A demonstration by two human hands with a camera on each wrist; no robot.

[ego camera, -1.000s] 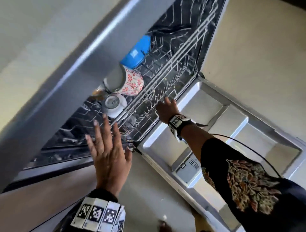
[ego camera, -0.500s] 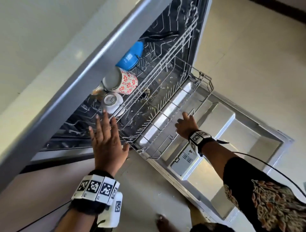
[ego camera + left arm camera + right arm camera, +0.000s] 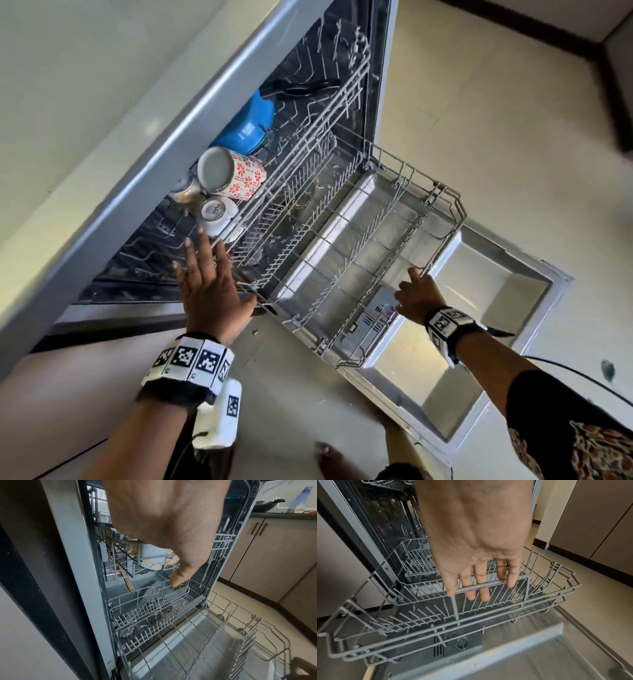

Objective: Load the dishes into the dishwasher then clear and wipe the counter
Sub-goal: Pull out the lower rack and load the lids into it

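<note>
The dishwasher stands open with its door (image 3: 489, 291) laid flat. The empty grey wire lower rack (image 3: 455, 202) is drawn out over the door. My right hand (image 3: 416, 296) grips the handle bar (image 3: 488, 584) on the rack's front rim, thumb in front and fingers behind. My left hand (image 3: 209, 284) hovers flat and holds nothing, at the front corner of the upper rack (image 3: 308, 137). That rack holds a floral mug (image 3: 239, 174), a blue bowl (image 3: 248, 125), a white cup (image 3: 217, 214) and a black utensil (image 3: 301, 87).
A wooden spoon (image 3: 127, 582) hangs down from the upper rack. Food scraps lie on the tub floor (image 3: 154, 615). Brown cabinets (image 3: 274, 555) face the dishwasher, with a dark pan (image 3: 267, 505) on their counter. Beige floor (image 3: 496, 120) lies to the right of the door.
The lower rack has slid out of the tub over the door, with my right hand on its front rim. My left hand has stayed raised by the upper rack.
</note>
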